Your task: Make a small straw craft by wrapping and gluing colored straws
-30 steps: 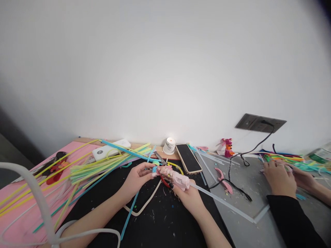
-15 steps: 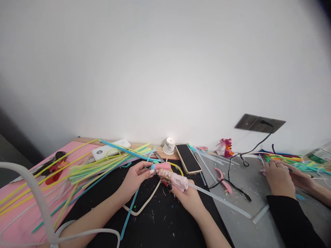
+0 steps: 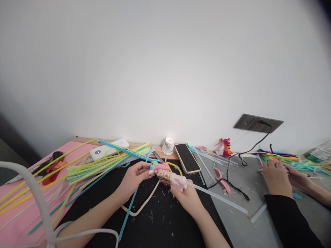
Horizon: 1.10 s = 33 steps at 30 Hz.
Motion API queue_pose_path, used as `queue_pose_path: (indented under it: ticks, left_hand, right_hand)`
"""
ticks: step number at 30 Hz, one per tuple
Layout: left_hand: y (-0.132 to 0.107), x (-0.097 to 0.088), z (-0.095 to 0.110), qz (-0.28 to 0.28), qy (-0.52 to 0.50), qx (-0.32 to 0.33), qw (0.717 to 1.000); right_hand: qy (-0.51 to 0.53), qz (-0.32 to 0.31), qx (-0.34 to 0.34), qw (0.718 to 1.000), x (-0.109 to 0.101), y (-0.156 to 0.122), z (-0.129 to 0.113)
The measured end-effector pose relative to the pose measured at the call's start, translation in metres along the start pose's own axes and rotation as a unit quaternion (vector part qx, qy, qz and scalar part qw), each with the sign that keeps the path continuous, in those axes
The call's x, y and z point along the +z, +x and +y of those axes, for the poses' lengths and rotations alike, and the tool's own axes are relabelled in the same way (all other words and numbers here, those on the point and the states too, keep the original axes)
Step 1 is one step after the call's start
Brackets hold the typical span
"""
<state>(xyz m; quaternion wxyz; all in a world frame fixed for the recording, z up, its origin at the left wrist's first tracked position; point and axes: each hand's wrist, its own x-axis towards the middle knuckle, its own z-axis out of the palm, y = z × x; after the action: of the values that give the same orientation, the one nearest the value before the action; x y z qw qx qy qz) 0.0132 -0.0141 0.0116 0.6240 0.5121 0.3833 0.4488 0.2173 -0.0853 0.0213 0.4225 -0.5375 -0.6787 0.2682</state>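
Observation:
My right hand (image 3: 184, 194) is wrapped round a pale pink glue gun (image 3: 174, 181), its nozzle pointing left. A long translucent glue stick (image 3: 217, 197) runs out of the gun's back toward the right. Between the fingertips of my left hand (image 3: 136, 179) is a small bundle of pink and blue pipe cleaners (image 3: 161, 167), right beside the nozzle. Fingers and gun hide where nozzle and bundle meet. Below both hands lies a black mat (image 3: 157, 224), with a blue pipe cleaner (image 3: 128, 215) and a cream cable (image 3: 144, 208) across it.
Many pipe cleaners (image 3: 88, 174) and a white power bank (image 3: 110, 149) lie left. A paper cup (image 3: 168, 146) and a phone (image 3: 187, 158) stand behind. A black cord (image 3: 229, 175) crosses the grey mat (image 3: 232, 224). At right, another person's hands (image 3: 278, 177) work.
The view has shifted very slightly, moving everything a little to the left. Both my hands keep the same hold on the glue gun and the pipe cleaner bundle.

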Motion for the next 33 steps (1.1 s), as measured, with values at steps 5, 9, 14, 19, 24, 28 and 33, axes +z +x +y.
queue_pose_path:
  ticks: [5,9,14,19,24,28,33]
  left_hand:
    - [0.001,-0.001,-0.002,-0.012,-0.003,-0.004,1.000]
    - [0.000,-0.001,-0.002,-0.014,0.000,-0.008,1.000]
    - [0.000,0.000,-0.002,-0.029,0.009,-0.012,0.999]
    - [0.002,0.000,-0.003,-0.034,0.010,-0.014,0.999]
    - [0.000,-0.001,-0.002,-0.022,0.014,-0.013,1.000]
    - [0.001,-0.002,-0.003,-0.017,0.006,-0.008,1.000]
    - [0.002,-0.004,-0.006,-0.016,-0.006,-0.006,1.000]
  right_hand:
    - [-0.006,-0.003,-0.002,1.000,-0.002,0.002,-0.004]
    - [0.000,0.007,0.006,1.000,-0.002,0.001,-0.001]
    - [-0.005,-0.005,0.001,1.000,-0.004,0.001,-0.003]
    - [0.005,-0.015,-0.028,0.999,-0.007,0.003,-0.009]
    - [-0.013,-0.017,-0.003,1.000,-0.004,0.002,0.000]
    - [-0.034,-0.008,0.022,0.999,-0.002,0.000,0.004]
    - [-0.048,-0.024,0.030,0.998,-0.002,0.000,0.002]
